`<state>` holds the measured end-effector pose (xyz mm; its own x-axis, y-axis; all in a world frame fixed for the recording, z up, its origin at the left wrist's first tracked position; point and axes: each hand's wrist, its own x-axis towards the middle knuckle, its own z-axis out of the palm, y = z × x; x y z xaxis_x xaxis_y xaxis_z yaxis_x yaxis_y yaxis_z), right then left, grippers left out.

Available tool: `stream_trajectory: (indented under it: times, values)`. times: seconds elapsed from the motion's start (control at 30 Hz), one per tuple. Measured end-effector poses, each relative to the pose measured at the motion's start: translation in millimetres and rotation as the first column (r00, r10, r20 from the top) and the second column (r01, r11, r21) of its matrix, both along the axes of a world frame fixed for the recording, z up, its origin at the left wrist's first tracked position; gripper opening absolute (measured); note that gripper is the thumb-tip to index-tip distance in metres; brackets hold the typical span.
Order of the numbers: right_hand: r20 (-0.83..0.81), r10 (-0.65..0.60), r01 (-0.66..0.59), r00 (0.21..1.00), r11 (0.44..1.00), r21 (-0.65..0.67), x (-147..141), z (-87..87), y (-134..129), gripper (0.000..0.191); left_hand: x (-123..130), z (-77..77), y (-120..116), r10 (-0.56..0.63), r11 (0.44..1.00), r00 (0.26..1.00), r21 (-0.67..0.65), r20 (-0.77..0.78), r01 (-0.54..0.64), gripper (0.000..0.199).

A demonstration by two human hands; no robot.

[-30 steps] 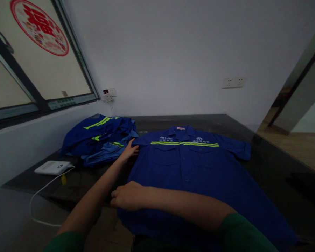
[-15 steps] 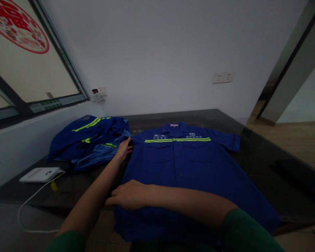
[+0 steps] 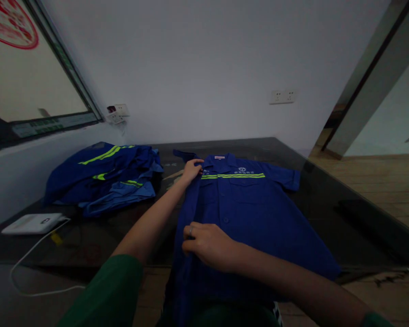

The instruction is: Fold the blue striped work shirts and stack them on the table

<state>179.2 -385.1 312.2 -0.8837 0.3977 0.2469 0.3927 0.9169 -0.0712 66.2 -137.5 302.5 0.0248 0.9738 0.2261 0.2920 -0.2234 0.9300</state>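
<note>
A dark blue short-sleeved work shirt (image 3: pixel 248 209) with a yellow-green stripe lies front up on the dark table, collar toward the wall. Near its left shoulder my left hand (image 3: pixel 192 170) is closed on the cloth. My right hand (image 3: pixel 204 243), a ring on one finger, grips the same side lower down, close to the hem. Between the two hands that side is folded inward over the front, covering part of the left chest lettering. Its left sleeve sticks out beyond my left hand, while the right sleeve lies spread.
A heap of blue garments (image 3: pixel 105 177) with bright stripes sits at the table's left. In front of it lies a white device (image 3: pixel 34 223) with a white cable (image 3: pixel 17 265) hanging over the edge. Wall and window border the black table (image 3: pixel 313 218).
Both hands have moved right, carrying the shirt's left side inward into a fold over the front. The view has shifted slightly, so the heap and device appear farther left.
</note>
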Motion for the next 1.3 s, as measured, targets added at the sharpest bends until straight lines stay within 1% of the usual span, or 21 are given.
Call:
stream_trajectory:
  times: [0.1, 0.2, 0.27, 0.4, 0.53, 0.63, 0.77, 0.9, 1.1, 1.3]
  values:
    - [-0.033, -0.104, 0.1, 0.994, 0.989, -0.106, 21.9, -14.2, -13.7, 0.021, 31.3, -9.9, -1.2, -0.019, 0.998, 0.993, 0.06, -0.117, 0.027, 0.04]
    - [-0.041, -0.211, 0.2, 0.977, 0.963, -0.181, 35.6, -29.3, -27.1, 0.023, 54.2, -22.9, -2.2, -0.026, 0.993, 0.979, 0.107, -0.201, 0.048, 0.04]
    - [-0.047, -0.261, 0.246, 0.964, 0.946, -0.211, 40.5, -36.6, -34.6, 0.023, 65.3, -31.5, -1.8, -0.032, 0.991, 0.97, 0.12, -0.239, 0.063, 0.04]
    - [-0.091, -0.31, 0.281, 0.946, 0.929, -0.24, 46.6, -44.0, -45.3, 0.024, 79.6, -44.1, -0.1, -0.035, 0.988, 0.96, 0.136, -0.278, 0.075, 0.037]
    - [-0.107, -0.359, 0.325, 0.927, 0.913, -0.247, 53.4, -48.4, -52.2, 0.027, 85.8, -49.2, 1.2, -0.005, 0.983, 0.955, 0.176, -0.297, 0.06, 0.036]
    - [-0.106, -0.361, 0.325, 0.927, 0.91, -0.258, 58.9, -52.5, -56.3, 0.025, 87.9, -50.8, 0.0, 0.008, 0.977, 0.947, 0.206, -0.32, 0.061, 0.035]
    - [-0.095, -0.35, 0.316, 0.932, 0.912, -0.263, 64.8, -59.4, -59.7, 0.02, 88.3, -53.3, -5.3, -0.018, 0.968, 0.931, 0.225, -0.366, 0.107, 0.032]
    - [-0.114, -0.376, 0.336, 0.92, 0.902, -0.271, 69.1, -63.8, -60.3, 0.019, 86.5, -54.7, -9.1, -0.034, 0.964, 0.92, 0.231, -0.39, 0.134, 0.031]
    - [-0.103, -0.351, 0.306, 0.931, 0.901, -0.306, 74.0, -60.6, -59.6, 0.022, 84.4, -51.1, -7.3, 0.001, 0.964, 0.924, 0.246, -0.384, 0.101, 0.032]
    - [-0.123, -0.341, 0.294, 0.932, 0.91, -0.293, 79.7, -55.8, -62.4, 0.027, 84.1, -49.3, -5.4, 0.037, 0.964, 0.931, 0.26, -0.363, 0.063, 0.034]
